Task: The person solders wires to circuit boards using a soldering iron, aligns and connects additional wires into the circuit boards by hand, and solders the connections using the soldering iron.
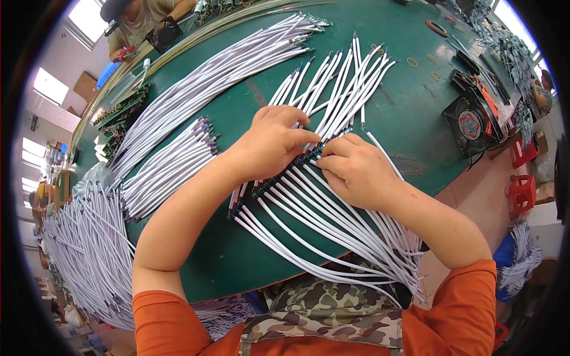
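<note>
My left hand (274, 141) reaches over a slanting row of small dark parts (261, 188), its thumb and fingers bent together near the far white cables (338, 95). Close beside it, my right hand (358, 172) is closed in a pinch at the same row. The fingertips hide what either hand grips. From the near side of the row, white cables (332, 213) run in a loose fan over the table edge toward my camouflage apron (323, 305). More cables extend from its far side, with dark, stripped-looking ends.
Bundles of white cables (202, 83) lie on the green table (409, 113), with a large heap (92, 255) at its left. A black fan (472, 124) stands at the right edge. Rubber bands (436, 76) lie far right. Another person (142, 29) works across the table.
</note>
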Demonstrator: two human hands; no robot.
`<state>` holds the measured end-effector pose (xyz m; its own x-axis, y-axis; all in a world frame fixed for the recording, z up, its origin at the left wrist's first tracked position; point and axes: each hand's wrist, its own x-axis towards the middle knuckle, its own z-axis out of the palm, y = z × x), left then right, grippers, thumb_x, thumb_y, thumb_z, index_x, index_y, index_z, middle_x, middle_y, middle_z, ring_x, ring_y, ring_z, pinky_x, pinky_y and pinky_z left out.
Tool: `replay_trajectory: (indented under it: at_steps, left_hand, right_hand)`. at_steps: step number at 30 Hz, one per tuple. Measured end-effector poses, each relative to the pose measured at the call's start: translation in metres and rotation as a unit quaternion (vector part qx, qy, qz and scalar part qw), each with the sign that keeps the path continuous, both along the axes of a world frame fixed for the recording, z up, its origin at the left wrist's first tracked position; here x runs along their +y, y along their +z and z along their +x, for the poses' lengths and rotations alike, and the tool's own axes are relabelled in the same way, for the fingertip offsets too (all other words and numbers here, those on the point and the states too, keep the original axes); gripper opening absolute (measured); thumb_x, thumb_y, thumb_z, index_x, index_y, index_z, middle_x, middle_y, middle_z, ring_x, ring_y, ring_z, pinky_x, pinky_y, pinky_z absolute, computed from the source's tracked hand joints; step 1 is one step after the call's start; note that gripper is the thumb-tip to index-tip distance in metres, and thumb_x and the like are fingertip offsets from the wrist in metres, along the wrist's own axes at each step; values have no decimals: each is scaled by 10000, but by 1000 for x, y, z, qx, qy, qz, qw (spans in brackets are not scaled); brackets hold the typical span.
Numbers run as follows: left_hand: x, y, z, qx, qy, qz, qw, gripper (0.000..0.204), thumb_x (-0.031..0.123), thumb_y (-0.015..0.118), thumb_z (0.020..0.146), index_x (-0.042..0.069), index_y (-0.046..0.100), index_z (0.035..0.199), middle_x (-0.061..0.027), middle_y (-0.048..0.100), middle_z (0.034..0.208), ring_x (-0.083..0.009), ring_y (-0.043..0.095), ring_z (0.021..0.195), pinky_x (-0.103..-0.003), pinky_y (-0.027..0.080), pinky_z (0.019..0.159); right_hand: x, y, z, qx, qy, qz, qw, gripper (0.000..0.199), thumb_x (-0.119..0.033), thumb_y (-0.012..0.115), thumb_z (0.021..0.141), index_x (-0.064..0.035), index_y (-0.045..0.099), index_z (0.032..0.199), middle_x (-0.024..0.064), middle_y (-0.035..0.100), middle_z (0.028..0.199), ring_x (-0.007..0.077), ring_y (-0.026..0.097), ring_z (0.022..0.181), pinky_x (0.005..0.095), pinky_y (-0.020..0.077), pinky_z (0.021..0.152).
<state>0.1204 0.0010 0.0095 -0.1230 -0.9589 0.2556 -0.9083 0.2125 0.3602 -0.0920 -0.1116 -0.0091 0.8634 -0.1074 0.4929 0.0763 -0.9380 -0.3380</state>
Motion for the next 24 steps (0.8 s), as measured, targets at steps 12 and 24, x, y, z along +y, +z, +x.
replay_trajectory:
  at_steps: [12, 24]
  left_hand:
    - [-7, 1, 9, -100, -88, -46, 990, 249, 134, 748, 861, 105, 733, 1109, -65, 665, 1254, -302, 536, 1297, -504, 348, 1140]
    - [-22, -7, 12, 57, -45, 45, 996, 330, 118, 750, 766, 88, 681, 1088, -90, 654, 1206, -305, 549, 1255, -459, 365, 1110]
  right_hand:
    - [-1, 4, -4, 28, 11, -13, 999, 128, -81, 697, 842, -48, 739, 958, 76, 680, 988, 279, 639, 934, 388, 538, 849]
    - [2, 3, -5, 31, 11, -5, 999, 161, -65, 691, 835, -41, 727, 990, 90, 672, 1027, 291, 636, 969, 394, 532, 876]
